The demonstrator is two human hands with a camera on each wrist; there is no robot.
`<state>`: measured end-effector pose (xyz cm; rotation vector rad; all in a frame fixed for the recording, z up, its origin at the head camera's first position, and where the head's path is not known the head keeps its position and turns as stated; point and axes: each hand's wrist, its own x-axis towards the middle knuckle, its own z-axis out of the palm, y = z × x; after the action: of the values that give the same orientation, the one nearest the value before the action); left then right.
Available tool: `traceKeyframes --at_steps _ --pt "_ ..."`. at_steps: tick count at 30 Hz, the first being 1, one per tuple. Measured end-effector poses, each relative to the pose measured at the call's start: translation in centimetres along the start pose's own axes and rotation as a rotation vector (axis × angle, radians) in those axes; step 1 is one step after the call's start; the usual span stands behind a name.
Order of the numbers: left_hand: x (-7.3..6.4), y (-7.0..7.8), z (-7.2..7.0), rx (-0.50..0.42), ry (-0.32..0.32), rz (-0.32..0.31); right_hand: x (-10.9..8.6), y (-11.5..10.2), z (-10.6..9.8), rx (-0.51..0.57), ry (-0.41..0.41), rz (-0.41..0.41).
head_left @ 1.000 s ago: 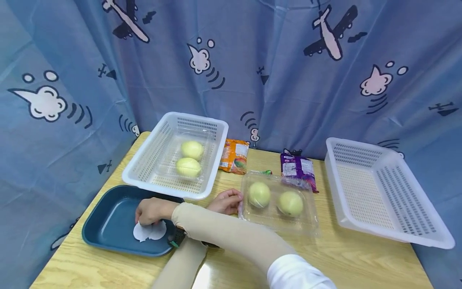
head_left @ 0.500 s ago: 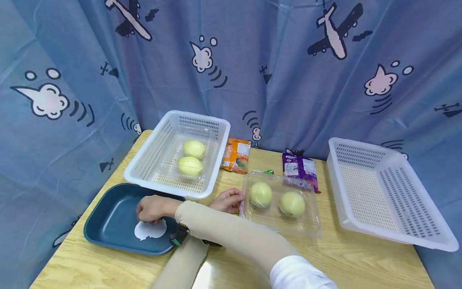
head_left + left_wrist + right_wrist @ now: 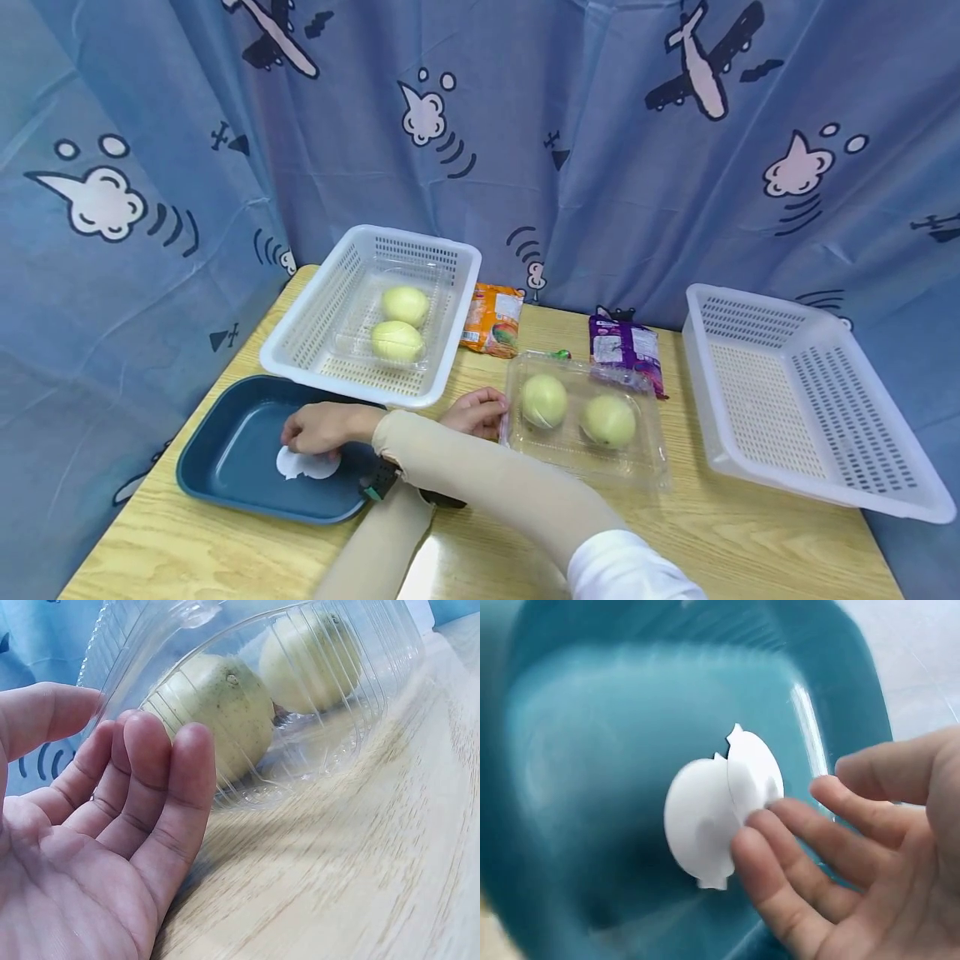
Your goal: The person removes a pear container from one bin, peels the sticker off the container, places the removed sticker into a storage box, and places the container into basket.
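Note:
In the head view my right arm crosses over the left. My right hand [image 3: 318,427] is inside the dark teal tray [image 3: 225,497], above two overlapping white rounded cutouts [image 3: 701,817] that lie flat on its bottom. The right fingers are slightly bent and spread from the thumb, their tips close to the cutouts; whether they touch cannot be told. My left hand [image 3: 476,410] pinches the left edge of a clear plastic box [image 3: 547,456] between thumb and fingers. Two pale yellow-green round fruits [image 3: 544,401] sit in that box.
A white basket [image 3: 277,354] behind the tray holds another clear box with two similar fruits [image 3: 397,341]. An orange packet [image 3: 492,319] and a purple packet [image 3: 626,350] lie at the back. At the right stands a second white basket [image 3: 757,392]. A blue curtain [image 3: 480,125] hangs behind the table.
The right hand has shifted slightly over the white cutouts and covers a little more of them. The left hand stays at the box's edge. The whole view has drifted slightly.

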<state>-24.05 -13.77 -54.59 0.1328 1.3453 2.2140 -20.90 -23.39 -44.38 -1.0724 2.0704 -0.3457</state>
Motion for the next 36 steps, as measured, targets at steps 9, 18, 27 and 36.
traceKeyframes --at_steps 9,18,27,36 --pt "0.0 0.1 0.1 -0.044 -0.024 -0.007 -0.3 -0.1 1.5 -0.513 0.009 0.148" --pt "-0.1 0.2 0.3 -0.046 -0.015 -0.016 -0.4 0.1 1.7 -0.514 0.04 0.257" --pt "-0.4 0.6 0.4 -0.011 -0.007 -0.002 -0.2 0.6 1.5 -0.489 0.082 0.2" --pt "-0.2 0.6 0.6 0.022 0.042 -0.026 -0.5 0.8 0.7 -0.293 0.052 0.187"
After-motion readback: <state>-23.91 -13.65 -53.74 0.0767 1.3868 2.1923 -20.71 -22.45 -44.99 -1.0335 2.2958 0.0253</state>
